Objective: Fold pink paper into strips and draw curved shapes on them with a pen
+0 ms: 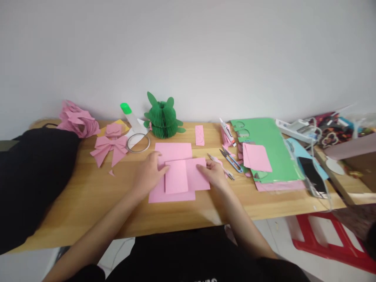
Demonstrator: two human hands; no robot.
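A pink paper sheet (177, 178) with a folded left part lies over a larger pink sheet (173, 150) on the wooden table. At its left edge, my left hand (149, 173) has the thumb on the paper and the fingers curled beside it. My right hand (216, 173) pinches the right edge, thumb on top and fingertips partly hidden below. Just right of that hand lie a craft knife (227, 172) and blue-handled thread snips (232, 160).
Behind the sheets stands a green honeycomb paper figure (163, 121). Pink paper bows (109, 149), a tape roll (138, 143) and a green-capped bottle (129, 115) sit left. On the right are a glue tube (227, 132), green sheets (273, 149) and a phone (313, 176). A black bag (38, 176) covers the left end.
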